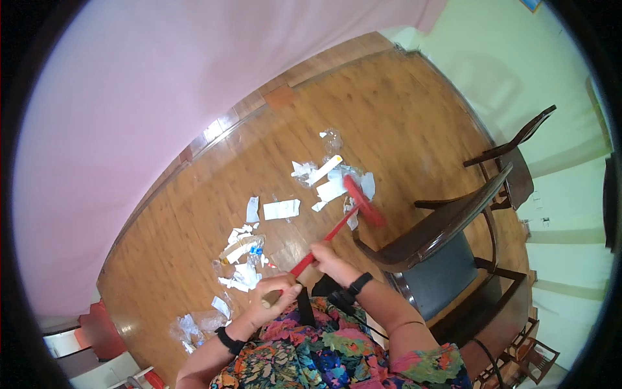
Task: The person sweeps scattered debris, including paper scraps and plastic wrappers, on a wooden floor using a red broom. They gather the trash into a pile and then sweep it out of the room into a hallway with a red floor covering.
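A red broom (332, 232) slants away from me over a wood-plank floor. My left hand (275, 296) is closed around the upper end of its handle, and my right hand (326, 257) grips the handle lower down. The blurred broom head (363, 202) touches crumpled paper and clear plastic (332, 187) on the floor. Left of it lie a flat white paper piece (282, 209) and a smaller one. More torn paper, plastic and a piece with a blue label (243, 253) lie ahead of my left hand. Further scraps and clear plastic wrap (194, 328) rest beside my left forearm.
A dark wooden armchair (437, 238) stands close on my right, with another chair (515, 170) behind it by the green wall. A dark wooden table (505, 311) is at the lower right. Pink cloth (146, 87) hangs along the far left side. Red and white objects are at the lower left.
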### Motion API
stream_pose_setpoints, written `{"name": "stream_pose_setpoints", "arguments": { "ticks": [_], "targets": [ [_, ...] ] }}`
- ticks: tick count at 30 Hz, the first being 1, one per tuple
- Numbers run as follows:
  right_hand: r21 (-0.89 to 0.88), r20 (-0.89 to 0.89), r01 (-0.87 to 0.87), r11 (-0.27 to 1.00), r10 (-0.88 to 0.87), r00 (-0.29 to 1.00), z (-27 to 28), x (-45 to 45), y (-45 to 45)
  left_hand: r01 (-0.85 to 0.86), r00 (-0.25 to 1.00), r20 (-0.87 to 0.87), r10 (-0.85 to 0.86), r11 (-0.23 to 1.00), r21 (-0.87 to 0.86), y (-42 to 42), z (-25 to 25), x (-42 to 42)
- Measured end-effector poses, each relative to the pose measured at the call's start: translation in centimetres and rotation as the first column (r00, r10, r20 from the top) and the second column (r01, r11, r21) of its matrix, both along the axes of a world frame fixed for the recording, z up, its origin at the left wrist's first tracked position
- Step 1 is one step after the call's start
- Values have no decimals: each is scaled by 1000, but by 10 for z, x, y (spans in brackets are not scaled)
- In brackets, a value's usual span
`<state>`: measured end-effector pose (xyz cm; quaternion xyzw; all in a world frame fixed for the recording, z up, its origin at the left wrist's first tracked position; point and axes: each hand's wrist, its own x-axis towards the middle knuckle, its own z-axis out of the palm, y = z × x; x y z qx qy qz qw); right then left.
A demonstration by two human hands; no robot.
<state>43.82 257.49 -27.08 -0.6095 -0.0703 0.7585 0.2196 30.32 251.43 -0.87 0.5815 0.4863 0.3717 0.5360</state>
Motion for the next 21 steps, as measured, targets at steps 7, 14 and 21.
{"name": "stream_pose_setpoints", "arguments": {
  "ticks": [7,14,21],
  "targets": [
    [-68,-442,-282,957,224,869,106,-67,-12,-124,958,-270,93,987,-101,-2,77,-9],
    [-109,-652,-388,915,228,723,133,-108,-21,-112,908,-412,73,991,-71,-17,109,-25],
    [-358,-709,-191,914,-133,692,25,-141,7,-127,869,-469,160,987,101,31,72,3]
  ]
}}
